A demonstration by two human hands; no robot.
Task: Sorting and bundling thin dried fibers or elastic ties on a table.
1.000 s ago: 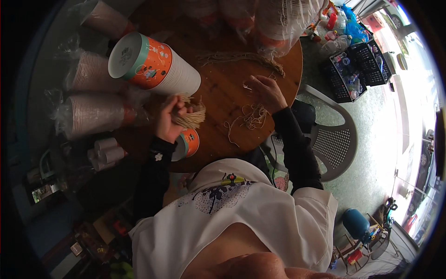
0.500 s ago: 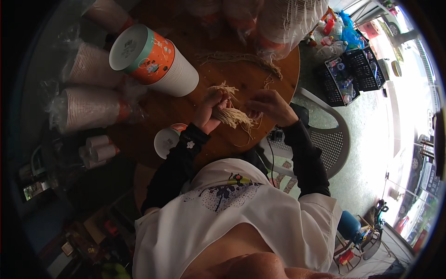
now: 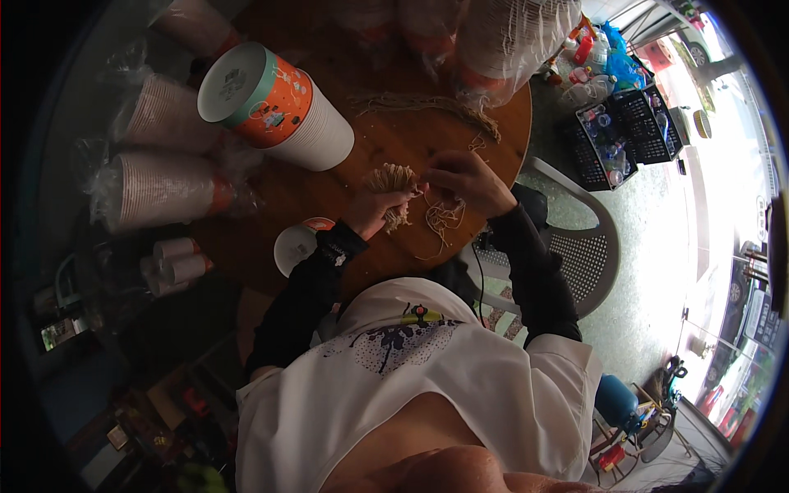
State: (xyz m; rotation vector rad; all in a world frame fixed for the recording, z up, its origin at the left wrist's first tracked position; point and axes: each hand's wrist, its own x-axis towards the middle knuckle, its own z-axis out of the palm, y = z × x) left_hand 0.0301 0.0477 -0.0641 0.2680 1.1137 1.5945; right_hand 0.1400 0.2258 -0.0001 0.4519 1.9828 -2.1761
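Observation:
A folded bundle of cream string [image 3: 389,176] is gripped in my left hand [image 3: 368,214], its looped ends fanning out above and below the closed fingers. My right hand [image 3: 472,182] is just to the right, fingertips pinched together close to the bundle; whatever is between them is too small to make out. Below the right hand, a loose tangle of thin string [image 3: 445,217] lies on the round wooden table [image 3: 374,135]. Farther back, a long hank of string [image 3: 427,104] stretches across the tabletop.
Nested paper tubs [image 3: 288,111] with an orange and green band lie tilted at left. One tub [image 3: 294,249] sits by my left forearm. Bagged cup stacks [image 3: 160,191] line the left and far sides. A grey plastic chair [image 3: 588,255] and black crates [image 3: 604,144] stand right.
My left hand has turned the string bundle, so its looped ends now point up and away. My right hand has moved slightly left, up to the bundle.

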